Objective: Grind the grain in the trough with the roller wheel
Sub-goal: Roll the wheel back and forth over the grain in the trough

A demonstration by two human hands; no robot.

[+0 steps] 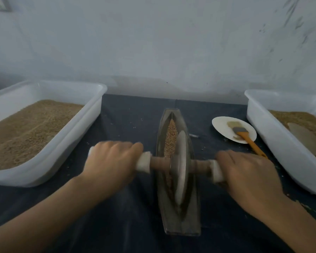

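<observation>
Both hands on roller wheel axle, wheel seated in trough.

Trough point(179, 212) centre of table point(128, 114), grain point(171, 137) in its far half. Roller wheel point(181, 167) upright in groove, blurred. Left hand point(111, 161) and right hand point(244, 172) each curl round a wrapped handle. Left of trough: tub point(91, 114) of grain. Right: plate point(224, 125) with brush point(244, 136), second tub point(259, 121); bare cloth between.

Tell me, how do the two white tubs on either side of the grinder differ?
The left tub holds grain spread wide across its floor, and nothing else shows in it. In the right tub a pale flat piece, perhaps a scoop, lies on the grain. The left tub shows nearly whole; the right tub is cut off by the picture's edge. Both are white plastic, rectangular, and stand on the dark table.
</observation>
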